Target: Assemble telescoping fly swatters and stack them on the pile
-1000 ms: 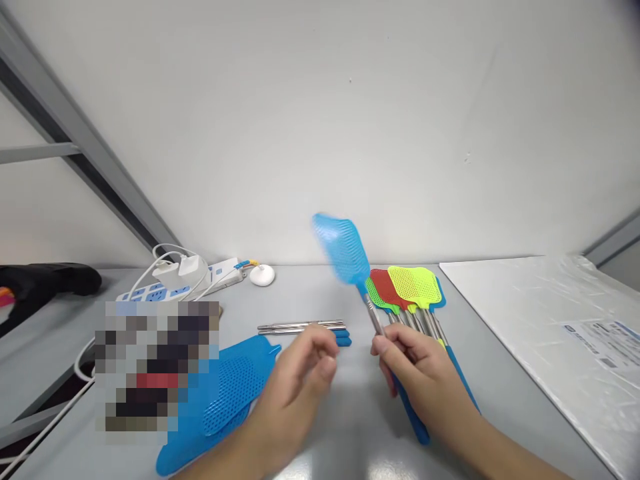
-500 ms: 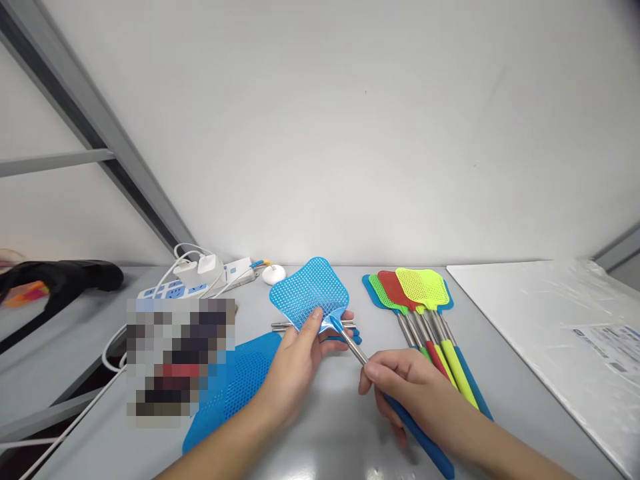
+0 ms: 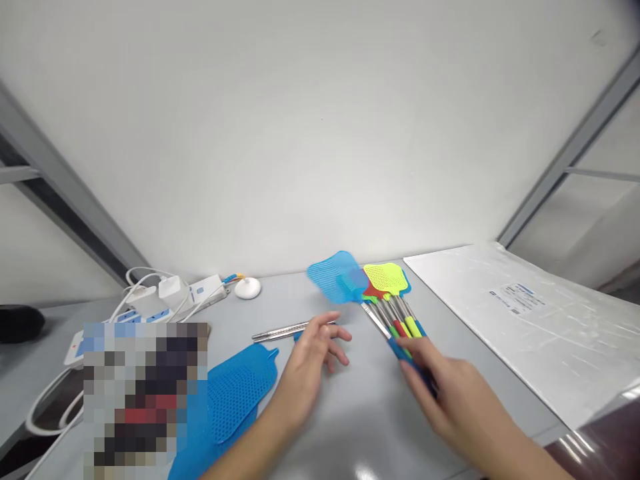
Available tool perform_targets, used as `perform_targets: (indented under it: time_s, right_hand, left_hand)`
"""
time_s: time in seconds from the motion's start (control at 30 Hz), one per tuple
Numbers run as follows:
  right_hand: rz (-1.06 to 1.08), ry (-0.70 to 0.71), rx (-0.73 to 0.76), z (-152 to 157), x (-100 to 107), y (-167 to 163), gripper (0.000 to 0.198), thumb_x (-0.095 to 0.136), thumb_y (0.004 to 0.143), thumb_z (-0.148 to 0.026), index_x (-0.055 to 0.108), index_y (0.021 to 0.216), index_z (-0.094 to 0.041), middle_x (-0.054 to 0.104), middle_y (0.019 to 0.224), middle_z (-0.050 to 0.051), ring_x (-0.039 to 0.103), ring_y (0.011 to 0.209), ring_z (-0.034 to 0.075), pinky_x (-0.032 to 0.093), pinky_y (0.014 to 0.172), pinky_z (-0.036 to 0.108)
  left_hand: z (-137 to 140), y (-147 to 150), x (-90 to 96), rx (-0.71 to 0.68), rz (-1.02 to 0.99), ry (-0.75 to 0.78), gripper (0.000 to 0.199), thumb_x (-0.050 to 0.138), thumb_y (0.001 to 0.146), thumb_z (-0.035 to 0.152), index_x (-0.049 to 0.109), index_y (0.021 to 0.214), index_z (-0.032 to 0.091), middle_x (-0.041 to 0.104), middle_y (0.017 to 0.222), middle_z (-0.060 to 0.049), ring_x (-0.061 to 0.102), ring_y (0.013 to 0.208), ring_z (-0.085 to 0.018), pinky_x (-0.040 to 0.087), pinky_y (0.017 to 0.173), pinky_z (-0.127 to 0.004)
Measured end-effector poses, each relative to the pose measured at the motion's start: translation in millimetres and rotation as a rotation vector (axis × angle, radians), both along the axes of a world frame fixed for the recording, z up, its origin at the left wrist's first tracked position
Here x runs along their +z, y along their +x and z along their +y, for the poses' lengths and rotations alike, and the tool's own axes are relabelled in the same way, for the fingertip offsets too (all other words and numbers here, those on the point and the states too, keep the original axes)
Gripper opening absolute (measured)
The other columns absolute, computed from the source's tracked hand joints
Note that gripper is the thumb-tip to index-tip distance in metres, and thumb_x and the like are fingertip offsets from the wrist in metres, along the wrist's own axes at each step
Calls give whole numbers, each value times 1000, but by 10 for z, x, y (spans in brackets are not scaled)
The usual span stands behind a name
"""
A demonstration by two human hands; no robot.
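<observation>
I'm seeing a grey table (image 3: 350,427) carrying stacked fly swatters (image 3: 390,293), loose blue swatter heads (image 3: 235,393), metal rods (image 3: 285,331), a power strip (image 3: 165,300) and a plastic-wrapped white sheet (image 3: 525,320).

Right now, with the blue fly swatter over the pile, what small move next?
Probably lower the blue fly swatter onto the swatter pile: the right hand grips its handle with the head hovering just left of the pile, while the left hand is free.

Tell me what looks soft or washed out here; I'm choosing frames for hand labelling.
Head view: the right hand and the blue swatter it holds are motion-smeared; the left hand is slightly soft; glare streaks the table's near edge; a pixelated block hides the lower left.
</observation>
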State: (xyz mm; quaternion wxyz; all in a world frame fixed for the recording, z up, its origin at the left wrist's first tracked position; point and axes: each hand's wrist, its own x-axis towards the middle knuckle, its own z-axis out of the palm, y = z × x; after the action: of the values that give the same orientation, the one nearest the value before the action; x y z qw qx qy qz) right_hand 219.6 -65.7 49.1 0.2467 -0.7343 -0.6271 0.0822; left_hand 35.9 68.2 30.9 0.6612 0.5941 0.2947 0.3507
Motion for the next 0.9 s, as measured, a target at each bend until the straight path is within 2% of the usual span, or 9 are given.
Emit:
perform_targets:
  time_s: [0.1,0.2,0.27,0.4,0.53,0.73,0.9]
  right_hand:
    - [-38,-81,-182,82,-33,273,28,34,98,-40,50,113,-24,63,66,-1,61,59,23,33,55,31]
    - [-98,-138,-240,197,-86,437,25,35,96,-39,51,110,-24,62,64,-1,61,60,22,30,55,30]
    - [-115,-158,-264,262,-114,467,26,34,96,-38,51,110,-24,63,66,-1,61,61,22,28,55,29]
    - [-136,-180,-300,337,-146,470,28,32,97,-39,52,110,-24,63,66,0,61,61,22,27,54,29]
    - [-167,-203,-260,355,-204,513,30,32,97,-39,51,114,-24,62,63,0,62,62,23,27,55,30]
    - [-240,-266,-234,338,-315,601,33,31,96,-41,48,120,-25,58,58,0,61,59,25,26,53,30]
    - [-265,-282,-207,308,-359,644,39,31,96,-46,46,127,-26,57,57,1,62,62,28,28,53,30]
  left_hand:
    - [-77,-69,-3,-100,180,327,39,37,99,46,47,129,22,62,99,-6,57,75,-16,45,72,-31]
    - [-90,-141,21,-252,329,697,38,42,97,41,46,130,23,62,102,-7,56,82,-19,44,78,-34]
    - [-80,-165,41,-294,390,834,37,42,96,38,46,130,23,63,104,-6,57,87,-20,43,80,-35]
    - [-65,-157,71,-302,469,915,31,38,98,35,51,123,21,65,96,-5,59,84,-20,43,75,-32]
    - [-51,-127,52,-284,530,972,26,37,99,31,58,107,19,65,86,-5,58,77,-18,40,67,-28]
    - [27,-103,-47,-176,474,1178,29,36,98,23,60,82,18,59,68,-1,52,62,-14,34,58,-27]
    - [123,-136,-44,-85,593,1238,29,39,97,23,60,78,18,60,66,-1,53,60,-14,32,55,-27]
